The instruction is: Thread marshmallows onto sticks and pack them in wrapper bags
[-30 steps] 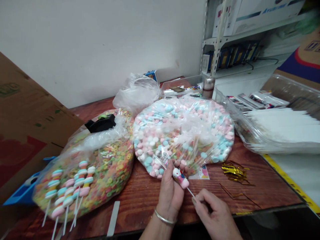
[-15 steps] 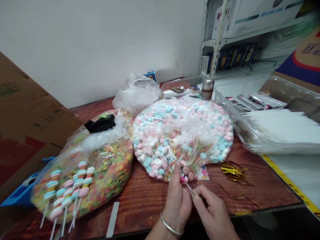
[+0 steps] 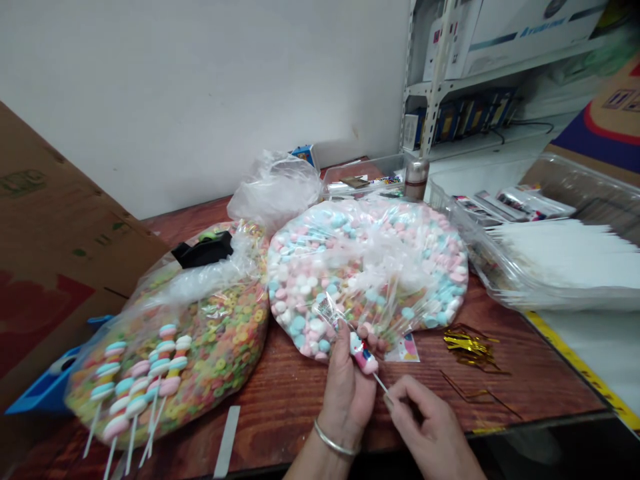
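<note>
Leaning along the left edge of the frame, a brown cardboard box [image 3: 65, 227] flanks a large clear plastic bag of multicoloured ring-shaped sweets [image 3: 227, 333]. On the bag's front slope, at lower left, lie several skewers of pink, blue and white sweets [image 3: 167, 350], their white sticks pointing down toward the near edge, perhaps so that they are easy to pick up. A black plastic holder [image 3: 205, 250] rests higher on the bag, maybe as a weight.

At lower centre, over the dark red wooden counter [image 3: 295, 393], the left hand [image 3: 347, 390] closes its fingers around a sweet-topped stick in a clear printed wrapper [image 3: 365, 362], the thumb pressed along one side, likely to steady the soft upper part. Just beside it, the right hand [image 3: 425, 420] pinches the thin white stick [image 3: 382, 383] below the wrapped sweets between thumb and forefinger, which seems to hold it in line without squashing them.

Behind both hands sits a large clear bag of pastel marshmallows [image 3: 305, 267]. Further right, shiny gold ties [image 3: 470, 347] lie near the right hand, presumably for easy reach.
</note>
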A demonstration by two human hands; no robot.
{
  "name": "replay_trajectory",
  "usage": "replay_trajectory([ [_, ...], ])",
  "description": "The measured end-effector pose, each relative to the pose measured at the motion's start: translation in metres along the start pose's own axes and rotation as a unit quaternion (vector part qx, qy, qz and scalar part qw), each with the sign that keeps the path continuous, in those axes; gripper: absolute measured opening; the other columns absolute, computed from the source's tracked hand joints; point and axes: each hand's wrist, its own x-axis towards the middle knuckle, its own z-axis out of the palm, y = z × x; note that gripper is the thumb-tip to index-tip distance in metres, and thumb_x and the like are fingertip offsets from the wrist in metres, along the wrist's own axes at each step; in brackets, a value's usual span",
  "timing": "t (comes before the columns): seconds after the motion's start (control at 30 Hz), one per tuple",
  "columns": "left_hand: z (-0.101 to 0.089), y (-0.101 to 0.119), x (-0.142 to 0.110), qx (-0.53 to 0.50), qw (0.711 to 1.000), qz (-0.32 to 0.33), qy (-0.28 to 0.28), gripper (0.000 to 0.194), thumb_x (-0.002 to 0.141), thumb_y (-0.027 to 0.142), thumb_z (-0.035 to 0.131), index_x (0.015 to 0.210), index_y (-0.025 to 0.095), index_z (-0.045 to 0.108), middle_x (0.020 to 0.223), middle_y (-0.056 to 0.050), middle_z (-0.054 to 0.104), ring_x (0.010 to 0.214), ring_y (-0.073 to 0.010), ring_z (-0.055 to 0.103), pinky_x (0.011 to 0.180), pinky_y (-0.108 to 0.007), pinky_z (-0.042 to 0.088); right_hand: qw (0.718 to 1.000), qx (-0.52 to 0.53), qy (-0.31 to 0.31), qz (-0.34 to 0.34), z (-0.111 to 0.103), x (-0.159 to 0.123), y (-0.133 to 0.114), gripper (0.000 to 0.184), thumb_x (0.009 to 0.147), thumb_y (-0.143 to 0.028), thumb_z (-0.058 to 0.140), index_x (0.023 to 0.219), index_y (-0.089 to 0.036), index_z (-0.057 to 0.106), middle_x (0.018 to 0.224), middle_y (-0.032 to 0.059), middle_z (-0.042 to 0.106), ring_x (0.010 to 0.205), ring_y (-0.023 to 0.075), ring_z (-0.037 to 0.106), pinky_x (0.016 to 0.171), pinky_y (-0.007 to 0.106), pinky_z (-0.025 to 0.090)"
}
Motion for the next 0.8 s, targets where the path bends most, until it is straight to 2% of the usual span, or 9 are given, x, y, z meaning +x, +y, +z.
replay_trajectory([
  [0.07,0.0,0.001,0.001,0.004,1.0,0.003,-0.001,0.019,0.084,0.034,0.066,0.086,0.016,0.059,0.072,0.0,0.058,0.062,-0.0105,0.057,0.058,-0.022,0.053,0.985,-0.134,0.036,-0.102,-0.001,-0.001,0.006,0.021,0.094,-0.023,0.047,0.075,-0.019,0.054,0.07,-0.0006,0.052,0.064,0.013,0.051,0.06,0.024,0.036],
  [0.17,0.001,0.0,0.001,0.002,1.0,-0.002,0.012,0.018,0.084,0.033,0.067,0.087,0.016,0.059,0.074,0.0,0.058,0.062,-0.0104,0.058,0.056,-0.021,0.052,0.93,-0.267,0.088,-0.235,0.0,-0.003,0.015,0.016,0.092,-0.013,0.049,0.079,-0.019,0.057,0.068,0.0004,0.054,0.064,0.0142,0.053,0.063,0.026,0.037],
  [0.27,0.002,-0.004,-0.003,-0.002,1.0,-0.005,0.016,0.018,0.083,0.032,0.067,0.086,0.016,0.059,0.074,0.0,0.059,0.062,-0.0102,0.057,0.063,-0.024,0.054,0.907,-0.301,0.117,-0.272,0.002,-0.003,0.017,0.014,0.09,-0.011,0.052,0.084,-0.019,0.06,0.067,0.0008,0.055,0.063,0.0156,0.053,0.064,0.027,0.036],
  [0.33,0.002,-0.01,-0.007,-0.003,1.0,-0.012,-0.002,0.018,0.083,0.033,0.067,0.086,0.016,0.06,0.072,0.001,0.057,0.061,-0.0099,0.056,0.064,-0.024,0.053,0.934,-0.252,0.106,-0.228,0.003,0.0,0.012,0.014,0.092,-0.015,0.05,0.084,-0.019,0.06,0.069,0.0016,0.057,0.064,0.0157,0.055,0.064,0.026,0.038],
  [0.43,0.0,-0.021,-0.012,0.0,0.999,-0.033,-0.018,0.018,0.084,0.033,0.066,0.085,0.016,0.062,0.068,0.001,0.057,0.061,-0.0102,0.056,0.063,-0.022,0.051,0.988,-0.103,0.065,-0.091,0.004,0.008,0.0,0.02,0.095,-0.026,0.048,0.081,-0.019,0.059,0.076,0.0029,0.061,0.07,0.0163,0.059,0.065,0.025,0.042],
  [0.5,-0.004,-0.026,-0.014,0.005,0.999,-0.037,-0.011,0.016,0.085,0.03,0.066,0.085,0.014,0.063,0.071,-0.002,0.06,0.066,-0.0112,0.058,0.068,-0.023,0.052,0.998,0.024,0.057,-0.004,0.003,0.015,-0.005,0.024,0.093,-0.036,0.052,0.076,-0.019,0.058,0.08,0.0034,0.062,0.077,0.0174,0.06,0.068,0.025,0.044],
  [0.57,-0.009,-0.027,-0.014,0.006,0.999,-0.04,-0.02,0.019,0.086,0.031,0.064,0.09,0.013,0.065,0.079,-0.005,0.064,0.075,-0.0137,0.061,0.074,-0.025,0.052,0.985,0.15,0.055,0.062,0.001,0.019,-0.006,0.03,0.089,-0.044,0.058,0.071,-0.019,0.056,0.073,0.0003,0.059,0.068,0.0143,0.056,0.061,0.023,0.042],
  [0.67,-0.015,-0.017,-0.007,0.011,0.998,-0.049,-0.033,0.027,0.087,0.036,0.061,0.101,0.013,0.064,0.094,-0.009,0.067,0.084,-0.0177,0.064,0.076,-0.03,0.054,0.946,0.289,0.035,0.142,-0.002,0.017,-0.003,0.038,0.083,-0.051,0.065,0.067,-0.02,0.049,0.052,-0.009,0.039,0.044,0.0065,0.03,0.043,0.019,0.025],
  [0.8,-0.015,-0.005,0.001,0.025,0.999,-0.011,0.02,0.017,0.085,0.028,0.065,0.096,0.016,0.063,0.09,-0.005,0.068,0.076,-0.015,0.065,0.073,-0.027,0.053,0.907,0.375,0.0,0.192,-0.004,0.008,-0.002,0.04,0.083,-0.051,0.066,0.067,-0.02,0.046,0.048,-0.0128,0.027,0.042,0.0042,0.015,0.041,0.02,0.018],
])
